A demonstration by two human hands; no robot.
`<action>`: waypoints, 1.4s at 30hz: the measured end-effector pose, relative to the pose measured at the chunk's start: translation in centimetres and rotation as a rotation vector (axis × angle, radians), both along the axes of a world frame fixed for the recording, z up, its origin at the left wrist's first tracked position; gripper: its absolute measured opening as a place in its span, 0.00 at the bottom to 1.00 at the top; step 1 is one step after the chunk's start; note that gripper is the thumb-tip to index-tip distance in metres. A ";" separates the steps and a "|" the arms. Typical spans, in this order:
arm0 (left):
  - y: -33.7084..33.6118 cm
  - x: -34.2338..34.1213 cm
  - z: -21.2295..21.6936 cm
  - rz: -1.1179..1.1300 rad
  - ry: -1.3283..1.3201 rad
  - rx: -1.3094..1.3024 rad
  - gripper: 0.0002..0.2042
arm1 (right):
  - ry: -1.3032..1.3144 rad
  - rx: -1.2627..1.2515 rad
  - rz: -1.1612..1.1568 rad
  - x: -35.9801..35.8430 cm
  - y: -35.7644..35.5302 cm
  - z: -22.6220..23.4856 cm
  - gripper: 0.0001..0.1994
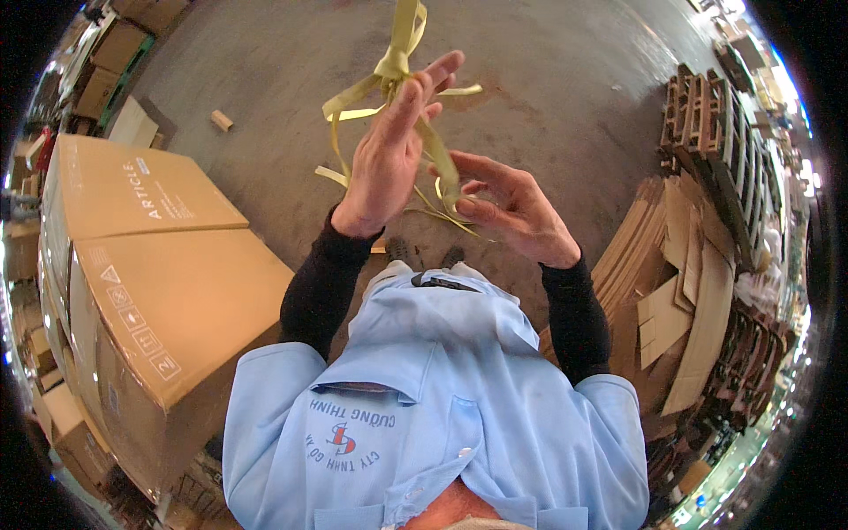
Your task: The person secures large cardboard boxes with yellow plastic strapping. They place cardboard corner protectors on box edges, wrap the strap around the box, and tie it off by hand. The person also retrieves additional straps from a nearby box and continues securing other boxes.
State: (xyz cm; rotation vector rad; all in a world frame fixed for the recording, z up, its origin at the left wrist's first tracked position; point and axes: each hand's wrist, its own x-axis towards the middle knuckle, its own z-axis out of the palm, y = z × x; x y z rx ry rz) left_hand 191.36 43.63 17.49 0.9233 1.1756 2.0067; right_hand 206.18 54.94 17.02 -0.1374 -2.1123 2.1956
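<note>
A yellow flat strap (394, 64) is knotted into a bundle in front of me, its loops and loose tails sticking out to several sides. My left hand (389, 159) is upright against the bundle, its fingers nearly straight and pressed together with the strap gripped beside them. Lower and to the right, my right hand (517, 205) curls its thumb and fingers around a hanging length of the same strap. Part of the strap is hidden behind the left hand, and thin ends dangle between the two hands.
At the left stand large brown cartons (194, 291), close to my left arm. A small wooden block (222, 120) lies on the grey concrete floor (548, 79). Stacked wooden pallets (707, 132) stand at the far right, with flat cardboard sheets (667, 318) nearer my right arm.
</note>
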 end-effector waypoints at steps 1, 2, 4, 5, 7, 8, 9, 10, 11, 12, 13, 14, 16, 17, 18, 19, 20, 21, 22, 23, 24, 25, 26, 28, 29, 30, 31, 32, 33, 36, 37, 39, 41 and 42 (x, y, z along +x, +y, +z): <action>-0.2 -0.2 0.4 -0.010 0.007 0.019 0.28 | 0.025 0.083 0.026 -0.2 -0.1 0.1 0.23; -0.3 -0.4 0.7 -0.002 0.004 0.013 0.28 | 0.009 0.031 0.060 -0.4 -0.2 0.2 0.22; -0.6 -0.7 1.1 -0.003 0.007 0.007 0.28 | -0.018 -0.067 0.126 -0.5 -0.3 0.7 0.19; -0.7 -0.8 1.3 0.021 -0.023 0.011 0.24 | -0.021 -0.109 0.138 -0.5 -0.3 1.0 0.18; -0.9 -1.1 1.4 0.043 -0.056 0.041 0.16 | -0.017 -0.184 0.167 -0.2 -0.2 1.6 0.15; -0.9 -1.1 1.4 0.053 -0.074 0.031 0.16 | -0.015 -0.240 0.171 0.1 0.0 1.8 0.16; -1.0 -1.2 1.4 0.060 -0.081 0.035 0.15 | -0.014 -0.296 0.173 0.3 0.1 2.0 0.16; -1.0 -1.1 1.3 0.068 -0.090 0.039 0.15 | -0.008 -0.355 0.170 0.6 0.3 2.1 0.17; -1.0 -1.1 1.2 0.053 -0.071 0.034 0.15 | -0.019 -0.368 0.173 0.9 0.4 2.2 0.17; -1.0 -1.0 1.1 0.039 -0.054 0.032 0.14 | -0.025 -0.382 0.172 1.2 0.7 2.1 0.17; -1.0 -0.9 1.0 0.035 -0.034 0.037 0.14 | -0.030 -0.395 0.172 1.5 0.9 2.1 0.18; -0.9 -0.9 0.8 0.014 -0.038 0.032 0.16 | -0.058 -0.468 0.180 1.8 1.2 2.0 0.18; -0.8 -0.9 0.7 -0.022 -0.042 0.016 0.22 | -0.138 -0.622 0.188 2.6 1.9 1.9 0.18; -0.7 -1.1 0.7 0.026 -0.032 0.012 0.21 | -0.112 -0.630 0.213 3.0 2.3 1.8 0.19; -0.7 -1.3 0.7 0.060 -0.018 -0.009 0.20 | -0.107 -0.644 0.231 3.4 2.7 1.7 0.20; -0.6 -1.6 0.8 0.078 0.013 -0.035 0.19 | -0.147 -0.630 0.246 3.9 3.2 1.6 0.21; -0.6 -1.9 0.9 0.118 0.018 -0.013 0.19 | -0.112 -0.664 0.253 4.3 3.6 1.5 0.21; -0.5 -2.2 1.0 0.142 0.042 0.006 0.19 | -0.120 -0.670 0.257 4.6 3.8 1.4 0.20; -0.4 -2.3 1.1 0.196 0.054 0.036 0.19 | -0.086 -0.711 0.261 4.9 4.1 1.3 0.20; -0.3 -2.4 1.2 0.170 0.077 0.043 0.19 | -0.106 -0.549 0.204 5.0 4.0 1.1 0.21; -0.1 -2.4 1.3 0.106 0.097 0.055 0.20 | -0.084 -0.421 0.148 5.1 4.0 1.0 0.21; 0.2 -2.3 1.4 0.070 0.105 0.067 0.20 | -0.063 -0.296 0.092 5.1 3.9 0.9 0.22; 0.5 -2.1 1.4 0.014 0.137 0.076 0.20 | -0.008 -0.230 -0.034 5.0 3.8 1.0 0.23; 1.1 -1.4 1.5 -0.059 0.256 0.011 0.21 | 0.085 -0.077 -0.233 4.5 3.6 1.4 0.24; 1.3 -1.0 1.5 -0.100 0.310 -0.024 0.21 | 0.115 -0.010 -0.269 4.2 3.9 2.0 0.25; 1.5 -0.6 1.5 -0.154 0.341 -0.039 0.22 | 0.167 0.057 -0.281 3.8 3.9 2.4 0.25; 1.5 -0.1 1.5 -0.202 0.354 -0.054 0.23 | 0.203 0.130 -0.293 3.5 4.1 3.0 0.25; 1.5 0.4 1.4 -0.251 0.369 -0.086 0.24 | 0.270 0.190 -0.334 3.2 4.3 3.5 0.24; 1.4 1.0 1.2 -0.321 0.324 -0.065 0.25 | 0.253 0.267 -0.298 2.8 4.3 3.9 0.23; 1.0 2.4 0.7 -0.328 0.249 -0.259 0.22 | 0.246 0.399 -0.278 2.0 4.0 4.8 0.20; 0.9 2.6 0.5 -0.389 0.155 -0.211 0.20 | 0.209 0.405 -0.276 1.8 3.8 4.8 0.18; 0.8 2.8 0.2 -0.341 0.237 -0.281 0.20 | 0.222 0.405 -0.290 1.5 3.2 4.5 0.15; 0.7 2.8 -0.2 -0.310 0.266 -0.362 0.20 | 0.171 0.238 -0.327 1.3 2.7 3.9 0.14; 0.6 2.9 -0.3 -0.293 0.249 -0.401 0.19 | 0.172 0.158 -0.342 1.3 2.5 3.5 0.13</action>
